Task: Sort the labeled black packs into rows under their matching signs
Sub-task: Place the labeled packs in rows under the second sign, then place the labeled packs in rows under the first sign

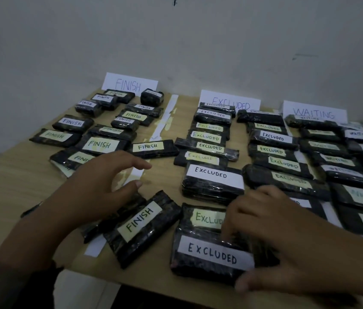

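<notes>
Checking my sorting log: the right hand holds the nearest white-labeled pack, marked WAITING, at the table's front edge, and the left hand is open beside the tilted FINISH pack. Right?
Only the label is wrong: in the head view, the nearest pack in the right hand reads EXCLUDED, not WAITING. The left hand is open beside the tilted FINISH pack, as stated.
</notes>
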Available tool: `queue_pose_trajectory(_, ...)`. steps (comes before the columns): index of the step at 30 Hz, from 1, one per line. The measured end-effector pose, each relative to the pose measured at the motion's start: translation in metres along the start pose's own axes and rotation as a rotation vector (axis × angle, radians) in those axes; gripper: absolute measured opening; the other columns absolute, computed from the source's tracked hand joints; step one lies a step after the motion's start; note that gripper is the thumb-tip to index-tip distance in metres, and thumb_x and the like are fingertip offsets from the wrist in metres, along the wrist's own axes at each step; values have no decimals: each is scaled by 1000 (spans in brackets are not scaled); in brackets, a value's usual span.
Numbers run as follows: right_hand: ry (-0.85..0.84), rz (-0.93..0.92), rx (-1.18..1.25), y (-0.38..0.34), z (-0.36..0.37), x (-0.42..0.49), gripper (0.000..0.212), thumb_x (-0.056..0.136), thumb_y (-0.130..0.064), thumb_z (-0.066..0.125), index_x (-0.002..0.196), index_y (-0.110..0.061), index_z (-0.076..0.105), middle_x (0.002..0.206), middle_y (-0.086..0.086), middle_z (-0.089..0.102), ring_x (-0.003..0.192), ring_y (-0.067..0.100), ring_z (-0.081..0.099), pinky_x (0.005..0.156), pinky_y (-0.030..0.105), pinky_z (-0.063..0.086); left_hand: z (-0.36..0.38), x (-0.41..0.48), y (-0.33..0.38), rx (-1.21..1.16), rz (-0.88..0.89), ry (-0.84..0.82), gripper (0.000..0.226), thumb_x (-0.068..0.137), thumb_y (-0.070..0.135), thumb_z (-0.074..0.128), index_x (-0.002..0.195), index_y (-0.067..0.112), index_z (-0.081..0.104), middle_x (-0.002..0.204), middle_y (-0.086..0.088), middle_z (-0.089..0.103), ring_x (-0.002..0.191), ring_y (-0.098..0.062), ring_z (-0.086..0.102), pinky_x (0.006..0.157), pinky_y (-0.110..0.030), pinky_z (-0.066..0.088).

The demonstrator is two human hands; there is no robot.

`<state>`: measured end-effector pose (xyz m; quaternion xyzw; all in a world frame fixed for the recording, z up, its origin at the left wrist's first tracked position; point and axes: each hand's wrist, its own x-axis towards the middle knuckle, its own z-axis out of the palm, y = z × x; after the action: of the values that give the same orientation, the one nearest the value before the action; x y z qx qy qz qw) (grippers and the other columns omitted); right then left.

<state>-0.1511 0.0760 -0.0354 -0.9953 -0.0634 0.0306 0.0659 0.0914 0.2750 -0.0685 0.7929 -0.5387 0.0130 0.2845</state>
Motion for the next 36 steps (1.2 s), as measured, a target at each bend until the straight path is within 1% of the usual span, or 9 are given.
queue_pose_trajectory(6,78,-183,-129,-5,-26,76,25,90,-55,43,107,-38,53,99,-16,57,91,9,54,85,38,38,-14,-7,-10,4,-85,77,35,79,44,53,111,35,63,104,19,63,87,-1,61,71,-33,54)
queue_pose_trajectory(10,-76,-185,-228,-7,-26,131,43,85,-59,54,122,-38,48,114,-13,55,106,11,48,91,35,23,-20,-18,-16,22,-109,91,40,78,51,47,110,35,63,106,20,63,95,1,59,78,-31,54)
queue_pose_trajectory(14,-225,-266,-253,-17,-8,166,59,73,-65,65,119,-33,48,105,-8,56,92,13,47,88,37,20,-24,-29,-24,20,-160,105,41,76,51,46,109,35,64,102,22,63,93,4,58,78,-24,52)
queue_pose_trajectory(19,-221,-317,-133,-22,4,191,56,75,-57,69,120,-30,51,106,-7,59,92,12,51,77,30,28,-27,-36,-41,85,-242,147,32,75,46,54,105,41,61,98,26,60,91,6,53,73,-12,39)
queue_pose_trajectory(22,-260,-319,-23,-24,4,201,48,77,-53,70,116,-31,55,106,-8,60,93,11,55,75,31,45,-28,-36,-51,147,-278,148,40,73,53,47,107,38,63,103,18,61,97,-4,52,75,-21,40)
queue_pose_trajectory(25,-212,-262,51,-21,-4,218,32,83,-48,65,110,-32,59,100,-12,61,85,6,53,75,29,47,-30,-34,-59,196,-343,159,37,73,44,53,109,37,63,106,14,60,100,-10,50,75,-27,38)
queue_pose_trajectory(28,-116,-193,43,-15,-7,241,29,90,-39,58,117,-26,58,106,-6,60,92,13,55,77,32,49,-30,-34,-65,224,-409,163,34,78,39,60,111,35,63,111,10,60,104,-14,50,76,-28,38)
queue_pose_trajectory(31,-31,-109,-58,-20,1,263,42,91,-47,55,122,-19,55,111,1,57,96,19,55,74,34,49,-30,-38,-70,220,-466,173,33,80,28,70,112,35,63,115,9,59,107,-16,51,78,-30,40)
queue_pose_trajectory(36,-59,-79,-163,-42,19,278,58,87,-66,46,118,-17,52,107,3,49,91,23,53,64,32,40,-35,-46,-77,210,-531,178,31,81,31,67,110,39,61,115,11,57,107,-15,51,81,-34,44)
